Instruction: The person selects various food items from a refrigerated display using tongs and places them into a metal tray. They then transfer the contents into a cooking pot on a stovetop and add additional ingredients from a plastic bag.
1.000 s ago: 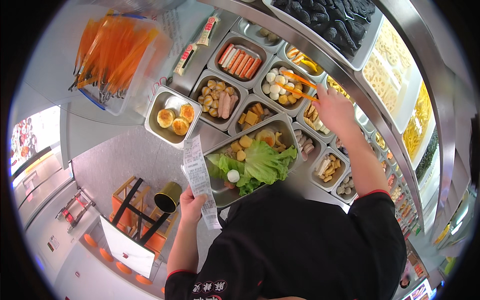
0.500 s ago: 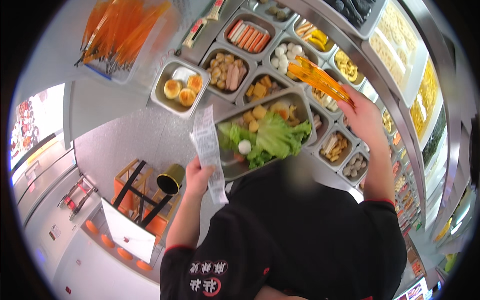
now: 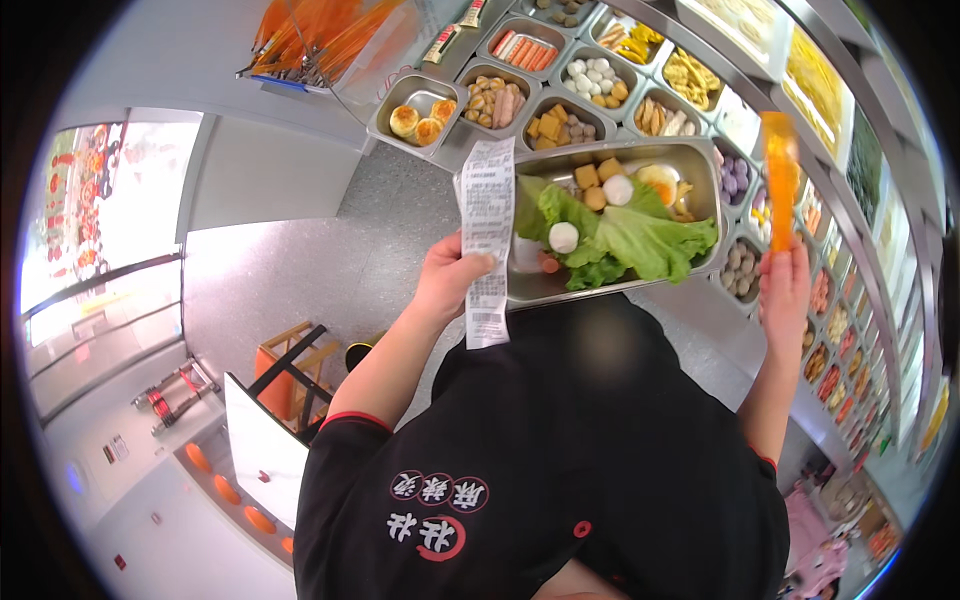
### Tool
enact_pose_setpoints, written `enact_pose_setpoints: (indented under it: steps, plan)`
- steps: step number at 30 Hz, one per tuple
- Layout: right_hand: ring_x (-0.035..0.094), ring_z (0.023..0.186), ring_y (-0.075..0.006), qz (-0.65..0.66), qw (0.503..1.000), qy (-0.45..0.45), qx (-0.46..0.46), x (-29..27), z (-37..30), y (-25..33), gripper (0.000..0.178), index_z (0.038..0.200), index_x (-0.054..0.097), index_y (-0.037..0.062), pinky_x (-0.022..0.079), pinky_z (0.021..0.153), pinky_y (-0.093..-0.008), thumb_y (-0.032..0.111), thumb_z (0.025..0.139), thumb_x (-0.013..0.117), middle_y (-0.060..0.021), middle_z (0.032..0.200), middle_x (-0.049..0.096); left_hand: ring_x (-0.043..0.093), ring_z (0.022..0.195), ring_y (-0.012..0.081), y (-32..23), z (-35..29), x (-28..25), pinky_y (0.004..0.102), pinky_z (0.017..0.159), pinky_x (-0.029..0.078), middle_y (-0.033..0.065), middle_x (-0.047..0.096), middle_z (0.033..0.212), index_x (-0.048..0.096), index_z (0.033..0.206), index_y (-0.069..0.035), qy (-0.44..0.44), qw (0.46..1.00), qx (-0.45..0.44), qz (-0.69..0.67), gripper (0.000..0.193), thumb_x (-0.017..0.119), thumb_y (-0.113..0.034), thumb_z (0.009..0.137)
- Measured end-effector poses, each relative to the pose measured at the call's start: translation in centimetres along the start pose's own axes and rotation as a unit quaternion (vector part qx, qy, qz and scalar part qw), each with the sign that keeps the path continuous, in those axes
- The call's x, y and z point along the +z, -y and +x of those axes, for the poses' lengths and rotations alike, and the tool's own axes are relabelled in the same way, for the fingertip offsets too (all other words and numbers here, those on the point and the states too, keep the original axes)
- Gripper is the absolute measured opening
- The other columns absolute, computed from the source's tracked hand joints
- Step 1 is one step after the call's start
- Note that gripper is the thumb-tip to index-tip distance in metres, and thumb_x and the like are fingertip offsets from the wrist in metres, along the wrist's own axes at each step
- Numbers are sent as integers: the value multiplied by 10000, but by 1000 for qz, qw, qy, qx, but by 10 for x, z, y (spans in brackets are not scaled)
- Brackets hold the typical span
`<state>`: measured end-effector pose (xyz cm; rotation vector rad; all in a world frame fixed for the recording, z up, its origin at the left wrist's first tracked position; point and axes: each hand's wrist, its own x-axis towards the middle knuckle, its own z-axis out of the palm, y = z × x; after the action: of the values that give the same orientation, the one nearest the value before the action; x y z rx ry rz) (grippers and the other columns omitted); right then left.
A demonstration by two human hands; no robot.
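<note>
My left hand (image 3: 455,278) pinches a long printed paper receipt (image 3: 488,215) against the left end of a rectangular metal pan (image 3: 590,158); whether its fingers also grip the rim is hidden. Inside the pan are green lettuce leaves (image 3: 640,240), a white ball (image 3: 563,237) at the left, a second white ball (image 3: 618,190) near the back, brown tofu-like cubes (image 3: 600,172) and a halved egg (image 3: 657,183). My right hand (image 3: 785,285) is closed round the orange tongs (image 3: 780,180), held upright beyond the pan's right end over the food trays.
Several metal trays run along the counter, among them white balls (image 3: 592,76), crab sticks (image 3: 525,52) and fried cubes (image 3: 550,124). A tray of browned round cakes (image 3: 420,120) sits at the left corner. A bin of orange tongs (image 3: 320,40) stands behind. Shelves (image 3: 815,75) overhang the right.
My right hand and the tongs have moved from over the white-ball tray to the right. A second white ball now shows in the pan. The view has shifted, with pan and receipt farther right.
</note>
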<state>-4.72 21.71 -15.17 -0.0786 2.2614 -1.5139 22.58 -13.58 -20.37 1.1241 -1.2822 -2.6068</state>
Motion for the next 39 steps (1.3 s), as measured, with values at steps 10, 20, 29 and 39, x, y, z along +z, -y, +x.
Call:
enact_pose_setpoints:
  steps: [10, 20, 29, 39]
  plan:
    - [347, 429, -50, 366, 906, -146, 153, -38, -180, -63, 443, 1239, 579, 11, 226, 359, -209, 398, 1047, 479, 20, 723, 545, 674, 878, 146, 31, -64, 45, 297, 755, 556, 75, 701, 1047, 669, 1138, 8, 179, 981, -63, 40, 290, 583, 34, 863]
    - [356, 427, -43, 438, 855, -265, 85, -94, -350, -133, 221, 1179, 556, 43, 283, 351, -199, 164, 1003, 500, -1, 761, 576, 660, 924, 129, 99, -123, 106, 286, 788, 541, 52, 686, 1077, 656, 1175, -4, 286, 939, -67, 176, 331, 579, 40, 856]
    - [380, 442, -40, 474, 816, -329, 14, -128, -422, -205, 248, 1217, 540, 48, 316, 349, -188, 158, 999, 499, -22, 816, 610, 670, 928, 137, 163, -133, 155, 301, 810, 544, 60, 707, 1067, 677, 1127, -5, 386, 873, 46, 296, 310, 590, 38, 833]
    - [376, 444, -30, 480, 784, -394, -8, -184, -483, -246, 266, 1235, 532, 48, 303, 346, -172, 172, 1003, 500, -20, 811, 600, 627, 1054, 161, 216, -152, 233, 324, 888, 518, 70, 645, 1176, 679, 1156, 2, 466, 828, 37, 309, 340, 596, 24, 827]
